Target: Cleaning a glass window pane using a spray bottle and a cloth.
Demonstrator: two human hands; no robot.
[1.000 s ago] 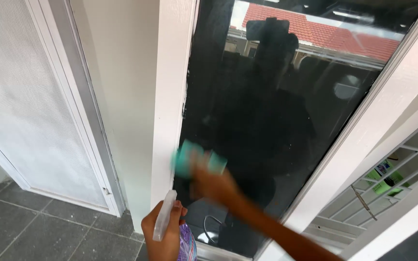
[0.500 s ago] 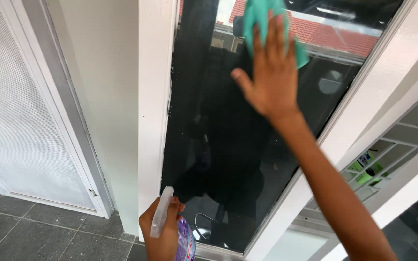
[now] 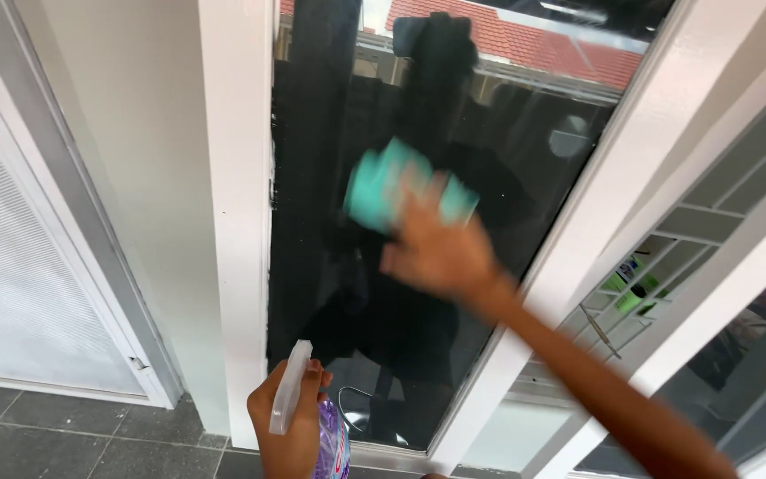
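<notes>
My right hand (image 3: pixel 441 253) presses a teal cloth (image 3: pixel 383 186) flat against the dark glass pane (image 3: pixel 330 266) of a white-framed window, at mid height; hand and cloth are motion-blurred. My left hand (image 3: pixel 290 430) is low at the bottom edge, gripping a spray bottle (image 3: pixel 299 412) with a white trigger head and a purple body, held just in front of the pane's lower part. The glass reflects a dark figure and a red tiled roof.
A white window post (image 3: pixel 237 222) borders the pane on the left, a slanted white frame (image 3: pixel 578 239) on the right. A white door with a frosted panel (image 3: pixel 19 284) stands at far left. Dark grey floor tiles (image 3: pixel 64 439) lie below. Another louvred window (image 3: pixel 667 266) is at right.
My right hand has swept the teal cloth from low on the pane up to its top, then back down to mid height. The left hand with the spray bottle has stayed put.
</notes>
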